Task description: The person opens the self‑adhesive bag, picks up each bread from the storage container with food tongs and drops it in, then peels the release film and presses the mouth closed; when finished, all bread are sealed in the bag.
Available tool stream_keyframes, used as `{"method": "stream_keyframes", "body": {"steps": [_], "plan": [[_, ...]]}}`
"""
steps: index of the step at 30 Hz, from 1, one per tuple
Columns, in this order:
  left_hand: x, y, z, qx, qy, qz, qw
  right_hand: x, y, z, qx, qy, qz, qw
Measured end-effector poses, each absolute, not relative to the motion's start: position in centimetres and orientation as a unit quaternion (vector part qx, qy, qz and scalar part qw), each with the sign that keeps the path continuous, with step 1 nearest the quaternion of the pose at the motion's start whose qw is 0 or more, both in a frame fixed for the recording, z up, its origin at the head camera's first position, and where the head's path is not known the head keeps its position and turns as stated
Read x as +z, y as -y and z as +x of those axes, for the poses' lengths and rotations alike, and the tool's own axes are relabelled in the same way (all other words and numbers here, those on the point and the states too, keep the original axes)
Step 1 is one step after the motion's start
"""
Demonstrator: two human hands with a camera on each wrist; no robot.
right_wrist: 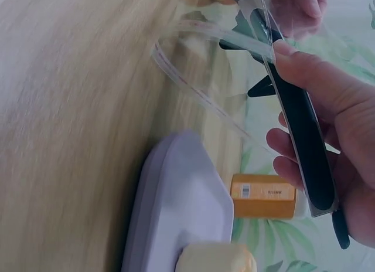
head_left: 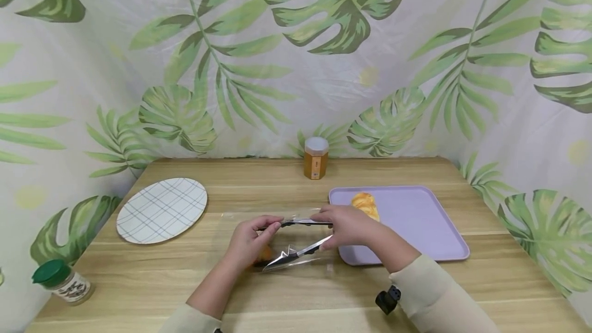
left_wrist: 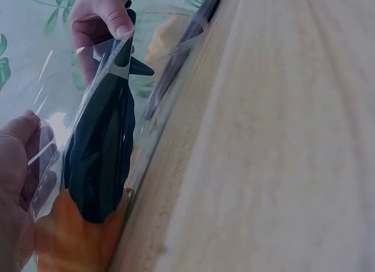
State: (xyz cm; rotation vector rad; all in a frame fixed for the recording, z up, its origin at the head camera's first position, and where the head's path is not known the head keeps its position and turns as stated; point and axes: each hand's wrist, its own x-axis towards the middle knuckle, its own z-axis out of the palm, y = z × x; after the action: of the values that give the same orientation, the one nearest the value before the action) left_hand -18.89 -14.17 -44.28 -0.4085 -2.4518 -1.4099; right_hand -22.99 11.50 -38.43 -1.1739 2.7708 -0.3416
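My right hand (head_left: 348, 226) holds a pair of tongs (right_wrist: 304, 146) with black handles and black heads, its arms spread apart. The tongs' heads reach into a clear plastic bag (head_left: 231, 220) lying over the table. An orange-brown piece of bread (left_wrist: 79, 240) lies in the bag by those heads, partly hidden behind my left hand in the head view. My left hand (head_left: 252, 238) pinches the bag's film between thumb and fingers, beside the tongs. A strip with a thin red line runs along the bag's mouth (right_wrist: 205, 99), which gapes toward the right hand.
A lilac tray (head_left: 416, 225) stands on the right with a golden bread roll (head_left: 365, 204) at its left side. At the back is an amber jar (head_left: 316, 158). A checked plate (head_left: 162, 209) lies left, a green-lidded shaker (head_left: 65, 282) at the near left.
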Motion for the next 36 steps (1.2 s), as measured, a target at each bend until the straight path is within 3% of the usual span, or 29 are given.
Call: {"method": "stream_keyframes", "body": {"steps": [7,15,29,36], "plan": [[-44.7,14.3,-19.3,-0.482,0.856,-0.128,0.137,-38.0,-14.2,-22.4,-0.11,-0.923,-0.365,0.044],[-44.8,14.5,-19.7,-0.483,0.856,-0.121,0.138,-37.3,-18.5,-20.8,-0.142,-0.948,-0.278,0.062],[-44.6,15.2,-20.4,-0.474,0.86,-0.111,0.153,-38.2,-26.5,-15.6,-0.224,-0.956,-0.181,-0.06],[-44.7,15.1,-20.6,-0.477,0.859,-0.116,0.149,-39.2,-27.2,-13.6,-0.198,-0.97,-0.134,-0.047]]}}
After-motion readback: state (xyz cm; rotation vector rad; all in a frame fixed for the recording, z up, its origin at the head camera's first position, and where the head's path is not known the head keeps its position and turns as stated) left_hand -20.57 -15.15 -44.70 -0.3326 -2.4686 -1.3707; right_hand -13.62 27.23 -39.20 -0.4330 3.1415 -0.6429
